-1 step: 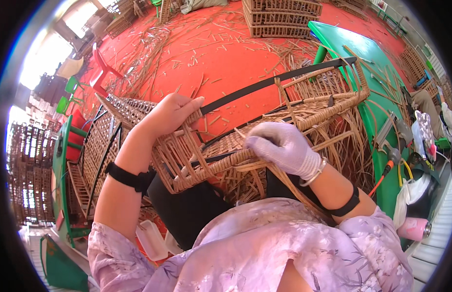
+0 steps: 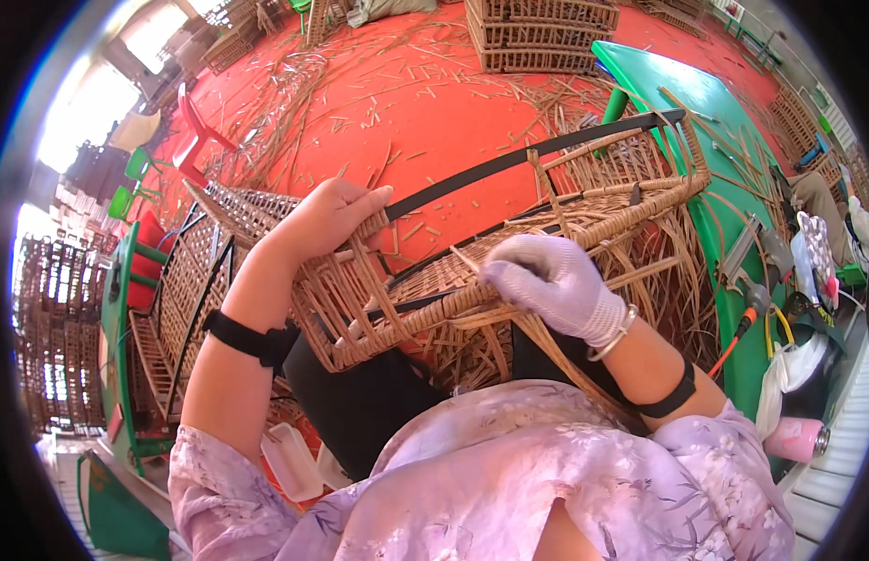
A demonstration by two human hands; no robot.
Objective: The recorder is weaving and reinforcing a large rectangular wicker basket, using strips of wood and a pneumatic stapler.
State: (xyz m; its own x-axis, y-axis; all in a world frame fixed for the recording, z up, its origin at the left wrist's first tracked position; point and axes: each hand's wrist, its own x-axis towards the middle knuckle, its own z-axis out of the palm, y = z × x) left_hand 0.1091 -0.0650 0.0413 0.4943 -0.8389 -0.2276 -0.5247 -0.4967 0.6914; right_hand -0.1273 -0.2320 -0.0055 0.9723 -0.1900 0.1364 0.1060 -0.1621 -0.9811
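Note:
A half-woven wicker basket (image 2: 472, 299) with a dark metal frame lies tilted on my lap. My left hand (image 2: 332, 220), bare, grips the basket's left corner, with the fingers curled over the woven rim. My right hand (image 2: 551, 285) wears a pale lilac glove and rests on the near rim. Its fingers pinch a thin rattan strand (image 2: 464, 259) whose tip sticks out to the left. Loose strands hang from the basket's right side and underside.
A green table (image 2: 734, 140) at the right carries pliers with orange handles (image 2: 748, 309) and other tools. Finished wicker crates (image 2: 537, 33) stand at the far end. Woven panels (image 2: 187, 280) lean at my left. Cut strands litter the red floor (image 2: 425, 103).

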